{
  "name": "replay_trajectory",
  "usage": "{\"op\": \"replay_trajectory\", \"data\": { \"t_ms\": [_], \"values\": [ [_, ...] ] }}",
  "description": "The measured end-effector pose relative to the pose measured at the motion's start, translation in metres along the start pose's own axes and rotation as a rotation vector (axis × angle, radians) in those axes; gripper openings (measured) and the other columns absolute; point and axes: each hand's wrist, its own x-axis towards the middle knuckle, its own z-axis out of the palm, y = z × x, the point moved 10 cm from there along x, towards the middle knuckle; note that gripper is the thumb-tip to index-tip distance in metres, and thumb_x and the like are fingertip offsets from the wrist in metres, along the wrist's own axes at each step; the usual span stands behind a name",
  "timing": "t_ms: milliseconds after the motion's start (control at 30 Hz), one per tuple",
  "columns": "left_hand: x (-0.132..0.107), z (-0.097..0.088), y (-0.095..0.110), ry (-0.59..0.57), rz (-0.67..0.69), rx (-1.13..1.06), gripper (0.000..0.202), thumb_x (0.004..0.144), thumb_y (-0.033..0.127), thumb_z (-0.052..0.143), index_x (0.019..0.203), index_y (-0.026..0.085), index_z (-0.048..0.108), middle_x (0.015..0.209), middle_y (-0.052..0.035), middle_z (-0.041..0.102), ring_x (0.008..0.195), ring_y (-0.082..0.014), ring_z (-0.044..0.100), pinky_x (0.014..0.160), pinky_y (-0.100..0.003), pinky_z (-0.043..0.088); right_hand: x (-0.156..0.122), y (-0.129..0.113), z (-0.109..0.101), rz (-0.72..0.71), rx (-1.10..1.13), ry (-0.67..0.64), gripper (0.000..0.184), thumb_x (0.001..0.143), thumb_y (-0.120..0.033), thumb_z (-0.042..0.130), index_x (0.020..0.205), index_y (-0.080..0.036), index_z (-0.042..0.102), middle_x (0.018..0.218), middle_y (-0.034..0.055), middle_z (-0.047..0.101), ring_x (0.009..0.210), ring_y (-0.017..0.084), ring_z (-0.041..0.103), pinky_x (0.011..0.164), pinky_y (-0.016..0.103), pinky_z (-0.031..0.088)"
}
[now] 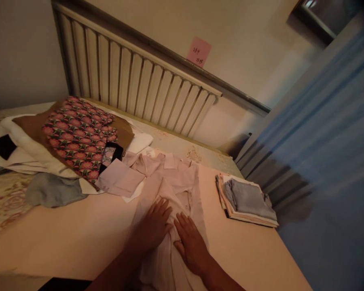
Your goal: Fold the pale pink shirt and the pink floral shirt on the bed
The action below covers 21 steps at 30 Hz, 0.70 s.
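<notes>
A pale pink shirt (182,176) lies spread on the light board or sheet (245,250), its collar end away from me and one sleeve (124,178) reaching out to the left. My left hand (154,224) rests flat on the middle of the shirt, fingers stretched out. Close beside it, my right hand (190,242) also lies on the cloth with its fingers extended. Neither hand grips the fabric. Wrinkles run between the two hands, and the shirt's near end is partly hidden by my forearms.
A folded stack of clothes (250,198) with a grey piece on top sits at the right. Loose clothes, including a flowered garment (79,133), are heaped at the left. Beyond are a radiator (133,72) and a pink note (199,51); a blue curtain (327,161) hangs right.
</notes>
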Motion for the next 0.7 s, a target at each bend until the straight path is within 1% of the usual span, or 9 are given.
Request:
{"op": "replay_trajectory", "data": {
  "t_ms": [67,167,300,433,600,700],
  "values": [
    [0.000,0.007,-0.003,-0.027,-0.006,0.005,0.051,0.089,0.036,0.054,0.137,0.022,0.048,0.152,-0.0119,0.041,0.144,-0.0284,0.030,0.115,-0.051,0.029,0.000,0.003,0.010,-0.017,-0.030,-0.027,0.069,0.090,-0.017,0.053,0.152,-0.021,0.025,0.156,0.0096,0.031,0.147,0.026,0.020,0.116,0.055,0.029],
    [0.002,0.008,-0.004,-0.030,-0.018,0.003,0.045,0.091,0.036,0.053,0.133,0.021,0.052,0.149,-0.0126,0.045,0.141,-0.0290,0.035,0.114,-0.051,0.030,-0.002,0.004,0.014,-0.016,-0.047,-0.037,0.070,0.090,-0.019,0.053,0.153,-0.021,0.022,0.157,0.0092,0.028,0.147,0.026,0.019,0.116,0.054,0.029],
    [0.003,-0.002,-0.001,0.041,-0.010,-0.017,0.035,0.093,0.030,0.049,0.125,0.020,0.057,0.141,-0.0117,0.054,0.137,-0.0259,0.042,0.113,-0.048,0.034,-0.001,0.004,0.010,0.004,-0.047,-0.033,0.070,0.092,-0.021,0.053,0.154,-0.024,0.020,0.157,0.0072,0.030,0.146,0.025,0.023,0.116,0.052,0.032],
    [0.003,-0.012,-0.005,0.126,-0.036,0.000,0.032,0.091,0.021,0.046,0.121,0.020,0.058,0.136,-0.0110,0.058,0.133,-0.0248,0.047,0.111,-0.048,0.039,-0.001,0.003,0.008,-0.001,-0.041,-0.007,0.067,0.093,-0.024,0.053,0.153,-0.025,0.023,0.156,0.0062,0.031,0.145,0.025,0.025,0.116,0.050,0.033],
    [0.004,-0.017,-0.015,0.186,-0.097,0.005,0.034,0.089,0.015,0.043,0.119,0.018,0.059,0.135,-0.0132,0.059,0.132,-0.0250,0.049,0.109,-0.048,0.042,-0.001,0.005,0.009,0.007,-0.032,-0.003,0.066,0.093,-0.025,0.054,0.153,-0.025,0.025,0.155,0.0066,0.033,0.144,0.026,0.028,0.115,0.051,0.034],
    [0.003,-0.015,-0.021,0.185,-0.131,0.012,0.035,0.088,0.013,0.042,0.118,0.017,0.059,0.134,-0.0138,0.059,0.132,-0.0252,0.049,0.109,-0.048,0.043,0.000,0.004,0.008,0.007,-0.022,0.000,0.066,0.093,-0.024,0.054,0.152,-0.025,0.026,0.155,0.0065,0.034,0.144,0.026,0.028,0.115,0.052,0.034]
  ]
}}
